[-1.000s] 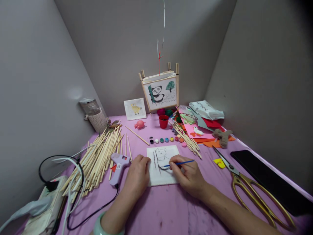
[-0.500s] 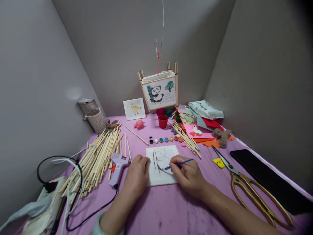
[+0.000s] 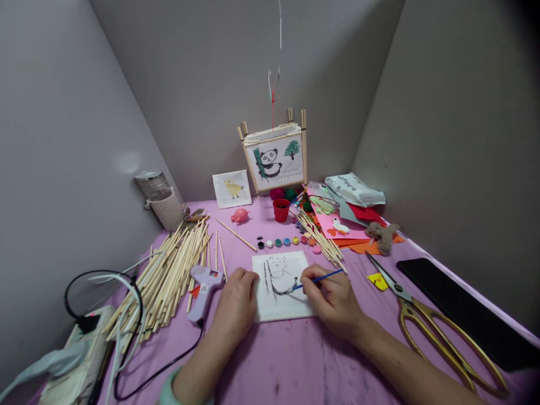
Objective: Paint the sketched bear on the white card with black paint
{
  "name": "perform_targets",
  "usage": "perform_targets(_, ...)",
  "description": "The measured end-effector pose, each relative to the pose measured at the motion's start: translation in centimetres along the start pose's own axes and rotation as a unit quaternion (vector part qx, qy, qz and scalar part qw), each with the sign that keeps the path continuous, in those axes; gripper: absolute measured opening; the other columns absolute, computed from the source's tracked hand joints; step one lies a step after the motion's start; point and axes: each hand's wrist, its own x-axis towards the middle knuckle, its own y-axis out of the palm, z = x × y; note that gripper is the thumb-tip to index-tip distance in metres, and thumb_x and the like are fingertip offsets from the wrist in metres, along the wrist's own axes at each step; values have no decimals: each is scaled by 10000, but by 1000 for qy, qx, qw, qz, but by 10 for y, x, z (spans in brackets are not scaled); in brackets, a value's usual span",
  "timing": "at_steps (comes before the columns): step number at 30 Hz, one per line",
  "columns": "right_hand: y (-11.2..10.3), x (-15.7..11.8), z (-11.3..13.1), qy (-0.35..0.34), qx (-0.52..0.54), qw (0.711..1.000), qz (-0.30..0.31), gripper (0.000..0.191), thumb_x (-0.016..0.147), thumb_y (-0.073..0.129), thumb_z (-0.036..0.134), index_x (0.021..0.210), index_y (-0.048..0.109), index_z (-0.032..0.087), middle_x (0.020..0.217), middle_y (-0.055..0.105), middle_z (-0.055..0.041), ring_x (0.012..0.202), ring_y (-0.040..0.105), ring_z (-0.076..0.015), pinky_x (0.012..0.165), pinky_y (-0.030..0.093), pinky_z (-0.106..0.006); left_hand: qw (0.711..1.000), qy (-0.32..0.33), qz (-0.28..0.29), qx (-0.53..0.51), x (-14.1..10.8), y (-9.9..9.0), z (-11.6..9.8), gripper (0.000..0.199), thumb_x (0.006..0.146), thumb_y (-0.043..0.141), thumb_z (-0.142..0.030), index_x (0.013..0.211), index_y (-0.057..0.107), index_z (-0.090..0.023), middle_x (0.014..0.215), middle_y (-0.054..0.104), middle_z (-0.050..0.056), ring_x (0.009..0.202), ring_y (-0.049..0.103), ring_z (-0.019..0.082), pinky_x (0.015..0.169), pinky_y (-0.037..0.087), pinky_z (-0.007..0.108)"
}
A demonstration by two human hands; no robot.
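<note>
- White sheet (image 3: 291, 310), one: flat on the table, between the two hands; inked with an animal-like outline, upright strokes and a curved dark line below.
- Extent, by judgement: head outline and uprights set down, lower body partial; bottom band bare, outlined shapes largely unfilled, no colour visible.
- Right hand (image 3: 335, 301): grasping a blue paintbrush (image 3: 327, 276) between thumb and fingers, bristles at the curve's right end.
- Left hand (image 3: 236, 298): fingers curled, resting at the sheet's left edge; whether it pinches the edge, cannot tell.
- Paint pots (image 3: 278, 242), a row: beyond both hands, above the sheet.
- Red cup (image 3: 281, 211): farther out, behind the pots.
- Glue gun (image 3: 205, 292): just left of the left hand.
- Scissors (image 3: 405, 295): right of the right hand, apart.
</note>
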Motion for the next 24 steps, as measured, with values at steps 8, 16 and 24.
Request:
perform_targets(8,4,-4,2,4,-2,1000,27,157,873,468,164,739,548,189,612,549,10,536,502,-119,544,364,-252,1000,2,-2,-8,0,2,1,243,882,435,-105,976,647,-178,947,602,62,914,576,186,821,442,300)
perform_targets(16,-3,-2,-5,4,-28,1000,7,158,864,473,167,727,548,186,618,560,7,527,503,-115,549,366,-255,1000,-3,8,-17,0,1,1,251,895,415,-120,974,649,-167,946,592,69,908,574,190,830,440,310)
perform_targets(24,-2,-1,-3,9,-4,1000,9,177,875,465,174,717,543,182,618,554,8,527,512,-111,543,374,-244,1000,-7,10,-19,0,0,1,248,884,428,-106,977,649,-172,954,594,64,919,568,187,834,433,303)
